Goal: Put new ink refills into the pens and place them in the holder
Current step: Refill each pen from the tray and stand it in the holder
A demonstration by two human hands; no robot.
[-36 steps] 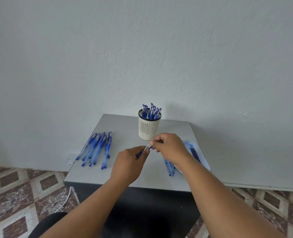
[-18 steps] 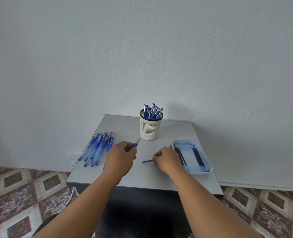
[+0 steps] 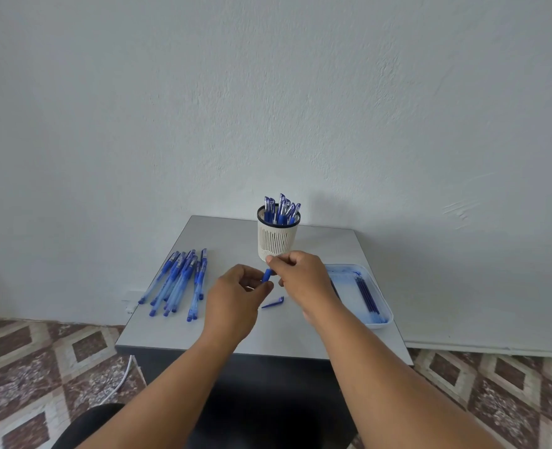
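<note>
Both hands meet over the middle of the grey table (image 3: 222, 234), just in front of the white slotted holder (image 3: 277, 238) filled with several blue pens. My left hand (image 3: 235, 296) grips a blue pen (image 3: 266, 275), most of it hidden in the fist. My right hand (image 3: 300, 277) pinches the pen's upper end. A blue pen cap (image 3: 274, 303) lies on the table below the hands. A pile of several blue pens (image 3: 180, 280) lies at the left. Dark blue refills (image 3: 367, 293) lie in a white tray (image 3: 379, 320) at the right.
The table stands against a pale wall. A white cable (image 3: 119, 384) hangs past the table's left front corner over the patterned floor tiles. A dark seat (image 3: 83, 426) shows at the bottom edge.
My right hand left the cap on the table and rose to the pen in my left hand. My left hand moved right, so both hands meet again below the holder.
</note>
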